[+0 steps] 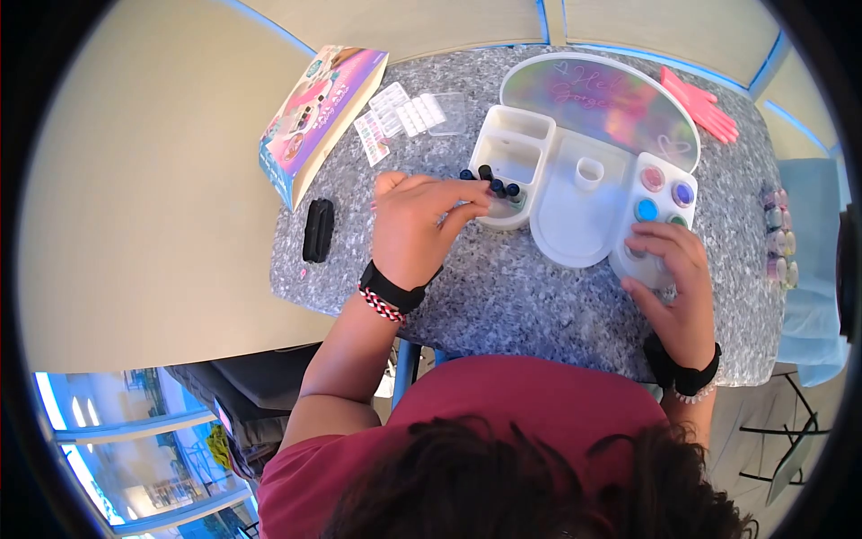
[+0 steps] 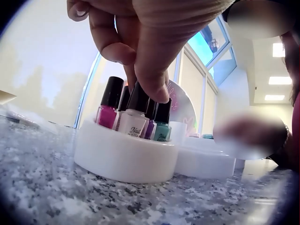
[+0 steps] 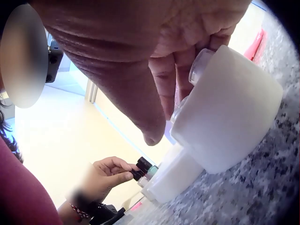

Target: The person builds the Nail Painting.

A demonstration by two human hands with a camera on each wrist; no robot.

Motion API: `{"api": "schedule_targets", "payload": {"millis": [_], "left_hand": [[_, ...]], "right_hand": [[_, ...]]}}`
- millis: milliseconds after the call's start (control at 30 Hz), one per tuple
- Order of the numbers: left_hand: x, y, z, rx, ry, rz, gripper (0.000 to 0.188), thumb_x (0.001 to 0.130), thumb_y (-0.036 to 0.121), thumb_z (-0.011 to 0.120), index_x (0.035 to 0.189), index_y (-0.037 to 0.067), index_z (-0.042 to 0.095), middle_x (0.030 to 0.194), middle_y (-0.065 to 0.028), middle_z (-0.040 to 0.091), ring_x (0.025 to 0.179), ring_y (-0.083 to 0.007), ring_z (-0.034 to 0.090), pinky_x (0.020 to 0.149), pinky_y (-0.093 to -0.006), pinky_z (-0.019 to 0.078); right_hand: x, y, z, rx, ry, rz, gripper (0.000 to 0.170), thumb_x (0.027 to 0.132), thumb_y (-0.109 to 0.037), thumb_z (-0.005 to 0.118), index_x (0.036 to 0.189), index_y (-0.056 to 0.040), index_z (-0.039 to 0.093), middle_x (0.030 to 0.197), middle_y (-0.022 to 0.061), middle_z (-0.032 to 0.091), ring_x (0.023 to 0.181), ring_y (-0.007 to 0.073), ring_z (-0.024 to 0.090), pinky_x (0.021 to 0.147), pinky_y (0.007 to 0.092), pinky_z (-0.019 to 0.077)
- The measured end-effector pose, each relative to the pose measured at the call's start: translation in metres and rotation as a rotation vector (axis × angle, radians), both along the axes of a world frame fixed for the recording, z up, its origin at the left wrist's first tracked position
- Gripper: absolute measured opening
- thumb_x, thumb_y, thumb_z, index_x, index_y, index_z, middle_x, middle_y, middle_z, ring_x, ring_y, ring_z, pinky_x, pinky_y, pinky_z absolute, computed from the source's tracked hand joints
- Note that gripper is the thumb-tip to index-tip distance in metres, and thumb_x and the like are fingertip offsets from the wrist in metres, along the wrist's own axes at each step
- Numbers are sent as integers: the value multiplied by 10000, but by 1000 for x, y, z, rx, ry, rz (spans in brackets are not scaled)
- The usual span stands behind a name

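In the left wrist view the left hand (image 2: 154,51) pinches the black cap of a pale nail polish bottle (image 2: 133,124), which stands in the rounded end of a white tray (image 2: 126,157). Magenta (image 2: 108,116), purple and teal (image 2: 161,131) bottles stand around it. The head view has the left hand (image 1: 417,225) above this left compartment. Over the tray's right section (image 1: 660,166), the right hand (image 1: 673,278) rests with fingers bent loosely on small round pots; pink (image 1: 652,179), purple (image 1: 683,193) and blue (image 1: 646,210) pots show beyond it.
A colourful box (image 1: 319,117), clear nail cases (image 1: 420,115) and a sticker sheet (image 1: 372,137) lie at the back left. A black case (image 1: 318,231) is at the left. Behind the tray stands a shiny rounded panel (image 1: 602,99); pink gloves (image 1: 700,106) and several jars (image 1: 779,235) are to the right.
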State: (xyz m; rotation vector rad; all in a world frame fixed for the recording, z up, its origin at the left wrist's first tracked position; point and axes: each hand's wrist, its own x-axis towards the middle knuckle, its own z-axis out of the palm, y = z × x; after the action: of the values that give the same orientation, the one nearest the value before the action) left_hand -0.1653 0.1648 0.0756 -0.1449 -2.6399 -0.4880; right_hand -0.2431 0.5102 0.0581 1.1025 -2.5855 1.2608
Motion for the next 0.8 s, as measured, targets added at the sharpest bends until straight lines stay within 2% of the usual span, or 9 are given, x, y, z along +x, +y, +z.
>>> {"api": "schedule_targets", "payload": {"millis": [133, 200, 333, 400, 433, 633, 700, 733, 800], "left_hand": [[1, -1, 3, 17, 20, 19, 110, 882, 222, 893, 981, 215, 848, 1076, 69, 861, 801, -142, 718, 921, -351, 409], [8, -18, 5, 176, 95, 210, 155, 857, 240, 912, 998, 198, 861, 1072, 43, 862, 812, -165, 725, 975, -345, 421], [24, -73, 3, 144, -42, 447, 201, 849, 244, 923, 1024, 160, 873, 1037, -7, 861, 867, -207, 732, 1041, -404, 426], [31, -86, -10, -274, -231, 563, 200, 858, 304, 917, 1023, 198, 880, 1073, -10, 852, 993, -237, 747, 1087, -471, 415], [32, -88, -14, -274, -230, 565, 200, 858, 304, 917, 1023, 198, 880, 1073, -10, 852, 993, -237, 747, 1087, -471, 415], [23, -80, -13, -284, -233, 432, 155, 870, 313, 912, 1001, 233, 886, 1304, -28, 803, 1196, -268, 716, 1110, -527, 407], [16, -50, 10, 71, -219, 322, 141, 843, 272, 931, 973, 240, 888, 1486, -112, 710, 1361, -308, 636, 1216, -552, 351], [14, -37, 15, 74, -220, 314, 141, 843, 272, 931, 973, 240, 888, 1486, -112, 710, 1361, -308, 636, 1216, -552, 351], [11, -11, 20, 149, 24, -15, 177, 820, 282, 945, 983, 324, 892, 1652, -146, 564, 1507, -404, 487, 1242, -555, 308]], "right_hand": [[1, 0, -1, 5, -6, -10, 517, 723, -19, 898, 1216, -87, 757, 1363, 85, 727, 1298, 366, 623, 1159, 484, 455], [0, 0, -1, 7, -10, -13, 523, 720, -10, 898, 1217, -89, 757, 1364, 82, 727, 1298, 365, 624, 1161, 484, 455], [1, 0, 0, 10, -6, -14, 530, 716, -6, 899, 1219, -90, 756, 1363, 80, 727, 1300, 363, 623, 1160, 485, 454], [1, 0, -1, 9, -3, -13, 531, 715, -5, 900, 1220, -90, 756, 1361, 80, 727, 1301, 364, 622, 1160, 486, 454], [1, 0, -1, 5, -6, -11, 530, 717, -7, 899, 1221, -90, 756, 1361, 81, 727, 1301, 364, 622, 1161, 487, 453], [2, 0, 1, 9, -4, -13, 513, 731, -31, 900, 1220, -91, 756, 1360, 80, 727, 1301, 364, 624, 1160, 484, 451], [1, -1, 3, 6, -12, -15, 507, 736, -39, 901, 1219, -91, 757, 1359, 81, 728, 1302, 364, 624, 1158, 483, 452], [2, -1, 3, 10, -2, -15, 503, 738, -43, 902, 1217, -91, 757, 1356, 82, 730, 1303, 364, 626, 1156, 483, 452], [2, -1, 2, 19, 6, -15, 500, 740, -47, 903, 1216, -90, 758, 1353, 83, 732, 1303, 364, 627, 1154, 482, 452]]}}
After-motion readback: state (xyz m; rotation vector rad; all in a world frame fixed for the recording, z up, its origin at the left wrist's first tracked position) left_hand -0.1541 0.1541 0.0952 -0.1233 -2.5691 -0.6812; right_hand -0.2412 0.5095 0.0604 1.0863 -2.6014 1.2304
